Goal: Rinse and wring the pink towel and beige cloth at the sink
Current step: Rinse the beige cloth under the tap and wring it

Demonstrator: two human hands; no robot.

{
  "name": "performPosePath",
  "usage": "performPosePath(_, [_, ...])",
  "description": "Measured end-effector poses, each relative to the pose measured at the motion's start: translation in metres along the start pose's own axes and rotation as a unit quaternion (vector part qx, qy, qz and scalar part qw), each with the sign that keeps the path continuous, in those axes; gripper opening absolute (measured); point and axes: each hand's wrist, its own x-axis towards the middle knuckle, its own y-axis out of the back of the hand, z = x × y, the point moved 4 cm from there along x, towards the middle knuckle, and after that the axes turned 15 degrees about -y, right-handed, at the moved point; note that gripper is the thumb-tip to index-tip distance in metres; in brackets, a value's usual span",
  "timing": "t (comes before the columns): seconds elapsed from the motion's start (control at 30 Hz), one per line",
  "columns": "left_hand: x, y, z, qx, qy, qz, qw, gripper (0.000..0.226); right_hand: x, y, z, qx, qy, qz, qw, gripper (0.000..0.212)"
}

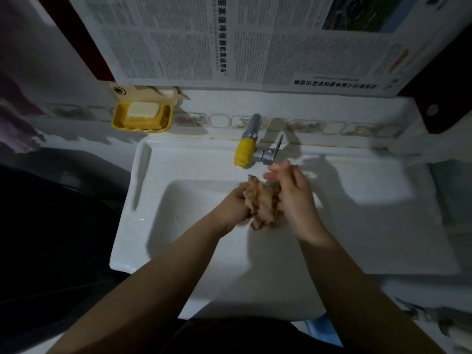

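Two bare forearms reach forward from the bottom edge over a white sink (132,221). Above the basin, the left hand (233,203) curls around the near-left side of a crumpled beige cloth (263,204), its fingers hidden under the fabric. The right hand (293,198) presses the cloth from the other side, its fingers extended and held close together, tips pointing toward the tap. The cloth is bunched into a wet-looking wad between both hands, above the basin and just in front of the spout. The pink towel is not clearly in view.

Just beyond the hands, a metal tap (265,154) with a yellow spout cover (244,152) juts over the basin; whether water runs is unclear. To wring well, both hands probably need a full wrap-around grip, twisting in opposite directions low over the basin. Further back left sits a yellow soap dish (117,118) holding soap, and newspaper (229,39) covers the wall.
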Motion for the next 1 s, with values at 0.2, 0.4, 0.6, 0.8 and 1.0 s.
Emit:
performPosePath(0.2, [-0.013, 0.034, -0.021, -0.076, 0.071, 0.120, 0.987, 0.034, 0.065, 0.004, 0.119, -0.098, -0.311, -0.073, 0.943, 0.060])
performPosePath(0.4, [-0.023, 0.057, -0.028, -0.069, 0.095, 0.183, 0.976, 0.024, 0.078, -0.029, 0.156, -0.378, -0.195, -0.132, 0.895, 0.093])
performPosePath(0.6, [-0.034, 0.083, -0.029, -0.086, 0.072, 0.235, 0.966, 0.026, 0.071, -0.030, 0.191, -0.639, -0.144, -0.122, 0.746, 0.059])
performPosePath(0.8, [-0.035, 0.088, -0.029, -0.122, 0.066, 0.224, 0.965, 0.033, 0.073, 0.000, 0.149, -0.449, -0.140, -0.010, 0.882, 0.028])
performPosePath(1.0, [-0.030, 0.082, -0.031, -0.147, 0.079, 0.227, 0.960, 0.025, 0.070, 0.042, 0.038, -0.066, -0.047, 0.042, 0.996, 0.018])
